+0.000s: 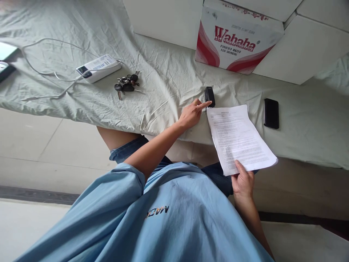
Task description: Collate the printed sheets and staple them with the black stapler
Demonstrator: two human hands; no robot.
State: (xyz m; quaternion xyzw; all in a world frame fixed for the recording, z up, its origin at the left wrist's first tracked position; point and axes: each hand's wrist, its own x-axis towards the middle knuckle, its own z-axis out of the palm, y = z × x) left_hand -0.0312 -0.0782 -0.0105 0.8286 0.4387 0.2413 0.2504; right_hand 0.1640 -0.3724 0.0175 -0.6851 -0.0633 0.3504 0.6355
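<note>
Stapler (209, 96) on the bed sheet (169, 72), at the tip of the left hand's forefinger.

The small black stapler lies just beyond the top left corner of the paper sheets (240, 138), its long axis running away from the person and slightly tilted. The left hand (192, 114) is far the nearer: its forefinger is stretched out and touches the stapler's near end, the other fingers loosely curled, holding nothing. The right hand (242, 182) pinches the papers' near edge, thumb on top (their far end rests on the sheet). A black phone (271, 113) lies well to the right of the papers, keys (125, 84) well to the left.
</note>
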